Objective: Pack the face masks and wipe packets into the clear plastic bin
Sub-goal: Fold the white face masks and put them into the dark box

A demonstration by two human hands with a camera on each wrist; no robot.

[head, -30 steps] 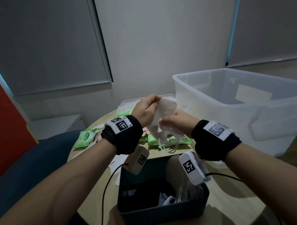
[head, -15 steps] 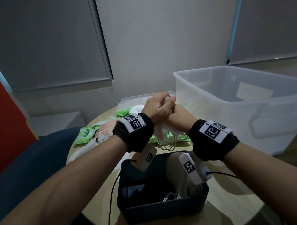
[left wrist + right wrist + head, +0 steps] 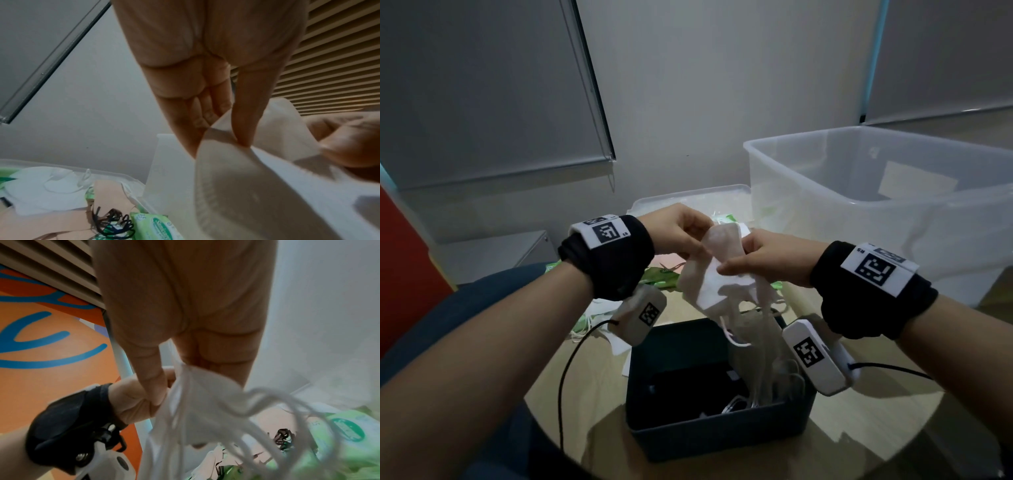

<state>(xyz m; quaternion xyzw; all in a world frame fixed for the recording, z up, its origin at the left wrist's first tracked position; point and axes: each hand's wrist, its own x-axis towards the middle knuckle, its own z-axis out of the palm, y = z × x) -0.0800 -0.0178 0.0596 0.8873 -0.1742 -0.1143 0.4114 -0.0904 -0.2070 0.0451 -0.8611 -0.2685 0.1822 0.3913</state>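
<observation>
**Desk:** Hands first: what are mine doing above the tabletop (image 3: 599, 373)?

**Operator:** Both grip one pale face mask (image 3: 717, 270), held in the air over the dark bin (image 3: 722, 428). My left hand (image 3: 674, 233) pinches its upper fold between thumb and fingers; my right hand (image 3: 767, 257) is curled onto the other side, thumb pressed to the fabric. White ear loops (image 3: 265, 404) hang down from my right hand toward the dark bin.

**Desk:** And the containers?

**Operator:** I see more pale masks standing at the right side of the dark bin, with a dark object low on its floor that I cannot identify. The clear plastic bin (image 3: 784, 164) stands open at the right rear; through its walls I make out a pale label, but I cannot tell what lies inside. Behind my hands a shallow clear tray (image 3: 115, 174) holds a white mask (image 3: 45, 186). Green wipe packets (image 3: 158, 227) lie beside it, with beige masks and a tangle of black loops (image 3: 111, 222).
</observation>
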